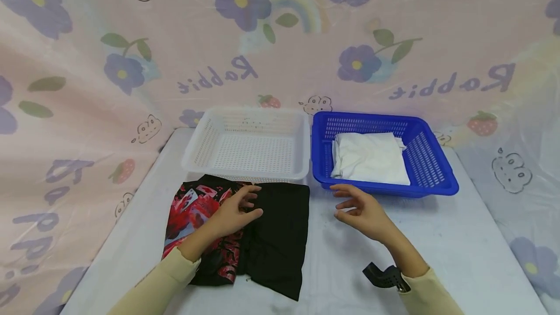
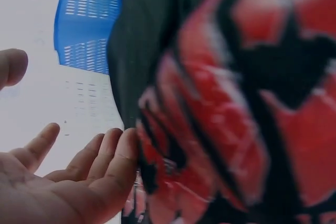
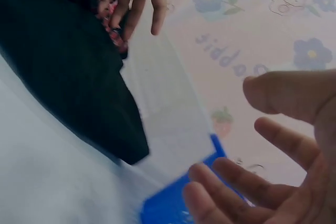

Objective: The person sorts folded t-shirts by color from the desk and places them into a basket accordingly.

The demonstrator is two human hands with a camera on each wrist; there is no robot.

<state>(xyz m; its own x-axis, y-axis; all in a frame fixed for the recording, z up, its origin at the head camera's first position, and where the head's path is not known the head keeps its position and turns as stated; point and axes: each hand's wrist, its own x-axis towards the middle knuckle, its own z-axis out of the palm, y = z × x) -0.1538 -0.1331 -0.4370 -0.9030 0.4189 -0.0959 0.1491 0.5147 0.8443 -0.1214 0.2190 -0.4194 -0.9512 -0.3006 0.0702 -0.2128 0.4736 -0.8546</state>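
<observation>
A black garment with a red floral print, like a pair of shorts (image 1: pixel 280 237), lies spread on the table in front of the white basket. Over its printed part is my left hand (image 1: pixel 232 215), fingers loosely bent and apart from the thumb, gripping nothing. In the left wrist view the fingertips of that hand (image 2: pixel 89 187) overlap the edge of the printed cloth (image 2: pixel 210 129). My right hand (image 1: pixel 367 215) hovers at the front of the blue basket (image 1: pixel 385 187), its fingers (image 3: pixel 247 184) relaxed and spread, with nothing in them.
Behind the shorts stands a white perforated basket (image 1: pixel 247 174). Folded white cloth (image 1: pixel 372 157) lies in the blue basket beside it. A black strap (image 1: pixel 382 276) is on the right wrist. A printed curtain (image 1: pixel 280 38) hangs behind and along the sides of the white-covered table (image 1: pixel 437 247).
</observation>
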